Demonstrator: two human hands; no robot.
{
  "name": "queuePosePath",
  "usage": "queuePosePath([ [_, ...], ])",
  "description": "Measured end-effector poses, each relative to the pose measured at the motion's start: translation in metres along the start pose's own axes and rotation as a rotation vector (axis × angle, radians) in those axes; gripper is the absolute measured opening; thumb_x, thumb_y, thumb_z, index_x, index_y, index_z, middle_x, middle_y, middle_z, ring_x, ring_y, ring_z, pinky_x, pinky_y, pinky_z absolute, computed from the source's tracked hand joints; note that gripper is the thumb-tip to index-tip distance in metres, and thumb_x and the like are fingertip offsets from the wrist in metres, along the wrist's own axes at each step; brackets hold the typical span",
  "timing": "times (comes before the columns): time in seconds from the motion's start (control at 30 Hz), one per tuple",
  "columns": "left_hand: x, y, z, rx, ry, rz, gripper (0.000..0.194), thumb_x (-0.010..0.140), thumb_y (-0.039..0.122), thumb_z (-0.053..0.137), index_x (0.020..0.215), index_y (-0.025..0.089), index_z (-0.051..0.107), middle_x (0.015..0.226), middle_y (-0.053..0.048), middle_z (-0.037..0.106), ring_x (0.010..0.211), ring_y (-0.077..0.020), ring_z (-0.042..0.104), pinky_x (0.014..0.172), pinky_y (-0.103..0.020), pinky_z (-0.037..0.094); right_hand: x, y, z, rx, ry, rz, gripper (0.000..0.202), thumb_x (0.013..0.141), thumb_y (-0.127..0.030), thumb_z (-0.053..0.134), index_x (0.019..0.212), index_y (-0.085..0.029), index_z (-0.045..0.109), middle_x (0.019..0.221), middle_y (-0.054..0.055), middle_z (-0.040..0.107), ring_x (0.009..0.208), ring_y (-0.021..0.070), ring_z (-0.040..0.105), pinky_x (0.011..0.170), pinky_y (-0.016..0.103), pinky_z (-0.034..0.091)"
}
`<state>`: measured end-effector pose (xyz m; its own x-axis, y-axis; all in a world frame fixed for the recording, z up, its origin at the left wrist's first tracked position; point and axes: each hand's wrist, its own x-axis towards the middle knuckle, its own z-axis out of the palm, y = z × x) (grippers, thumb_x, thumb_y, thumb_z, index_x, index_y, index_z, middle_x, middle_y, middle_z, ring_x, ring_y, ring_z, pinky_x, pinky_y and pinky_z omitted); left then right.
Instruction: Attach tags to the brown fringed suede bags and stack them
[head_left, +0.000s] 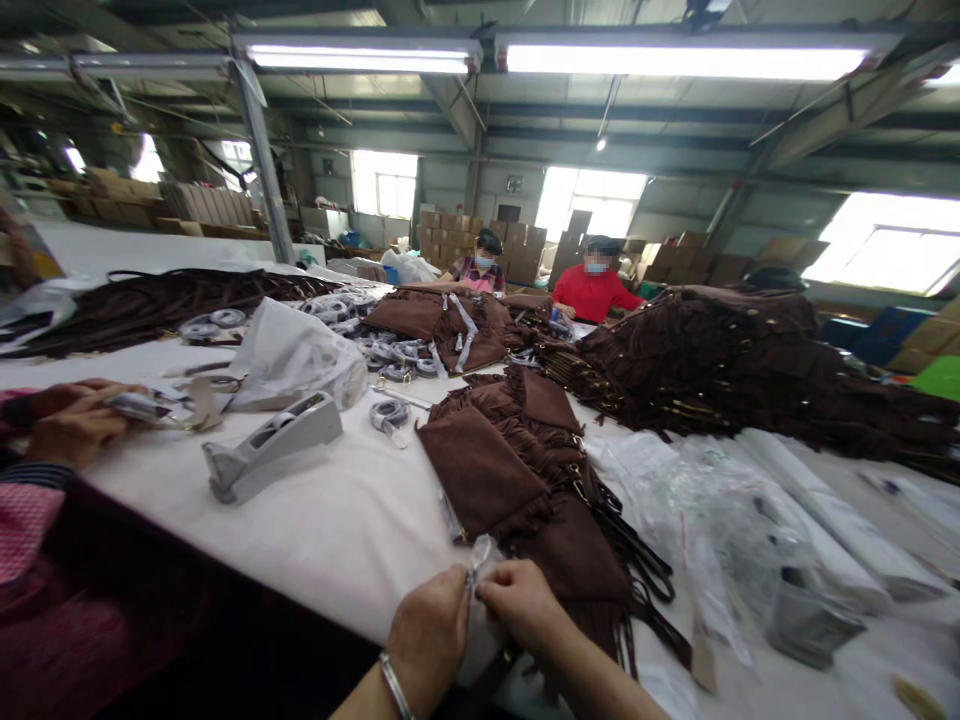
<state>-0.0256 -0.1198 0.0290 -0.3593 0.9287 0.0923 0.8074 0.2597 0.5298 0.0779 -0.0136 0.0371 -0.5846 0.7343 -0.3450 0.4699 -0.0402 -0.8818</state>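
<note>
My left hand (pixel 431 625), with a silver bangle at the wrist, is closed at the table's front edge. Close against it, my right hand (pixel 529 600) is closed too, thumb and fingers pinched together. Between them they grip a see-through plastic wrapper (pixel 484 552); what it encloses is mostly hidden by my fingers. Just beyond lie brown fringed bags (pixel 484 470), overlapping one another, with dark straps trailing off to the right. A small coiled strap (pixel 390 413) in plastic rests left of the bags.
A grey tape dispenser (pixel 277 440) stands on the white-covered table (pixel 345 540). At left, a co-worker's hands (pixel 75 420) hold a wrapped item. Large piles of brown bags (pixel 697 350), plastic bags (pixel 720 500) and another dispenser (pixel 814 615) occupy the right. Two people sit opposite.
</note>
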Motion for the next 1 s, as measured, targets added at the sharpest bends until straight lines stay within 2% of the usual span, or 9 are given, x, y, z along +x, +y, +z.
queuePosePath([
  [0.1, 0.006, 0.002, -0.009, -0.105, -0.006, -0.096, 0.023, 0.09, 0.025, 0.039, 0.077, 0.02, 0.057, 0.076, -0.008, 0.067, 0.075, -0.0227, 0.063, 0.066, -0.032, 0.039, -0.005, 0.004, -0.002, 0.029, -0.015, -0.04, 0.019, 0.064, -0.022, 0.053, 0.051, -0.014, 0.064, 0.043, -0.002, 0.052, 0.039, 0.0082, 0.04, 0.041, 0.021, 0.028],
  [0.2, 0.012, 0.004, -0.015, -0.322, -0.037, -0.17, 0.022, 0.087, 0.028, 0.044, 0.073, 0.02, 0.059, 0.07, -0.005, 0.066, 0.066, -0.018, 0.06, 0.06, -0.028, 0.038, -0.007, 0.006, -0.001, 0.079, -0.017, -0.04, 0.02, 0.065, -0.025, 0.052, 0.056, -0.013, 0.066, 0.045, -0.001, 0.053, 0.038, 0.0084, 0.04, 0.039, 0.021, 0.027],
  [0.4, 0.014, 0.01, -0.014, -0.749, -0.107, -0.408, 0.028, 0.079, 0.045, 0.05, 0.071, 0.019, 0.057, 0.055, 0.003, 0.056, 0.039, -0.0101, 0.044, 0.04, -0.023, 0.031, -0.007, 0.001, 0.0, 0.144, -0.014, 0.005, 0.018, 0.063, -0.025, 0.053, 0.051, -0.014, 0.061, 0.038, -0.005, 0.043, 0.036, 0.0072, 0.034, 0.039, 0.021, 0.021],
  [0.6, 0.011, 0.019, -0.017, -1.065, -0.102, -0.462, 0.034, 0.071, 0.049, 0.062, 0.073, 0.015, 0.057, 0.056, 0.004, 0.056, 0.039, -0.0059, 0.04, 0.04, -0.02, 0.03, -0.015, -0.005, 0.0, 0.376, -0.08, 0.025, 0.019, 0.064, -0.03, 0.058, 0.058, -0.014, 0.064, 0.038, -0.007, 0.04, 0.036, 0.006, 0.028, 0.04, 0.022, 0.017],
  [0.7, 0.01, 0.018, -0.02, -1.257, -0.195, -0.532, 0.035, 0.069, 0.047, 0.067, 0.075, 0.014, 0.056, 0.056, 0.005, 0.054, 0.039, -0.0036, 0.037, 0.04, -0.018, 0.029, -0.02, -0.008, 0.0, 0.428, -0.06, -0.01, 0.021, 0.064, -0.032, 0.062, 0.064, -0.012, 0.068, 0.043, -0.005, 0.045, 0.04, 0.006, 0.03, 0.043, 0.022, 0.019],
  [0.8, 0.008, 0.012, -0.02, -1.372, -0.313, -0.615, 0.035, 0.068, 0.045, 0.069, 0.08, 0.014, 0.056, 0.059, 0.005, 0.053, 0.039, -0.0033, 0.037, 0.039, -0.017, 0.031, -0.022, -0.01, -0.002, 0.372, -0.005, -0.111, 0.022, 0.068, -0.032, 0.064, 0.069, -0.011, 0.072, 0.054, -0.001, 0.056, 0.049, 0.0081, 0.038, 0.048, 0.022, 0.026],
  [0.9, 0.008, 0.006, -0.02, -1.419, -0.436, -0.713, 0.027, 0.076, 0.041, 0.062, 0.081, 0.015, 0.056, 0.055, 0.006, 0.048, 0.037, -0.0033, 0.033, 0.036, -0.016, 0.03, -0.022, -0.011, -0.004, 0.323, -0.008, -0.229, 0.021, 0.073, -0.03, 0.064, 0.066, -0.012, 0.071, 0.058, 0.0, 0.057, 0.056, 0.0103, 0.042, 0.053, 0.023, 0.031],
  [1.0, 0.009, 0.003, -0.022, -1.594, -0.54, -0.804, 0.017, 0.083, 0.032, 0.055, 0.078, 0.016, 0.054, 0.054, 0.008, 0.043, 0.035, -0.002, 0.027, 0.035, -0.014, 0.023, -0.02, -0.012, -0.007, 0.325, -0.029, -0.263, 0.022, 0.074, -0.033, 0.066, 0.072, -0.012, 0.072, 0.061, 0.0, 0.059, 0.058, 0.0112, 0.044, 0.054, 0.023, 0.033],
])
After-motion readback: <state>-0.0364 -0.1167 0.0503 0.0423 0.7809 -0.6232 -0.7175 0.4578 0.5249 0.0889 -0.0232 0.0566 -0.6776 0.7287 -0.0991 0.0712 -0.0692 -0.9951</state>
